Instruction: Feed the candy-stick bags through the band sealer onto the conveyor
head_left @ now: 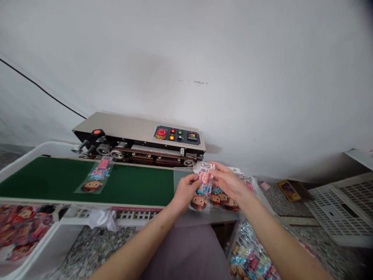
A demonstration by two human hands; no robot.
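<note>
The left hand (185, 190) pinches the left edge of a clear packet (201, 192) right of the green belt (140, 184); the right hand (229, 181) pinches its upper right. Stacked packets (223, 200) lie rightward; the sealing machine (131, 130) stands beyond the belt.

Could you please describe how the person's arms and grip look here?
Both forearms are bare as far as the view shows. The left grip and right grip are ungloved, and I can make out no ring, watch or bracelet. A greyish-mauve garment shows between the forearms.
</note>
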